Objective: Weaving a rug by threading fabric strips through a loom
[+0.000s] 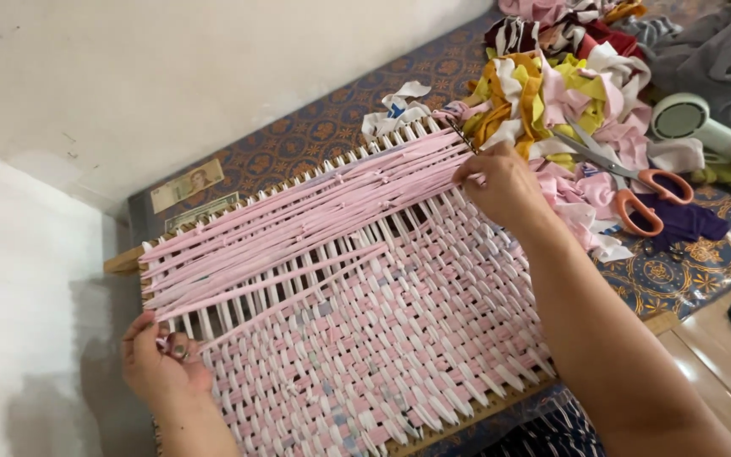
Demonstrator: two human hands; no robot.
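Note:
A wooden weaving frame [120, 261] lies in front of me, strung with white and pink fabric strips [357, 322] woven into a checked mat. Loose pink strips [298, 224] stretch across its upper part. My left hand [158, 364] pinches the end of a pink strip at the frame's left edge. My right hand [501, 182] grips a pink strip and a thin metal hook [460, 134] at the frame's upper right edge.
A pile of coloured fabric scraps [552, 93] lies at the top right, with orange-handled scissors [636, 190] on it. A white hair dryer [704, 127] and grey cloth [712, 51] sit beyond. Banknotes [186, 186] lie near the wall on the patterned blue mat [687, 271].

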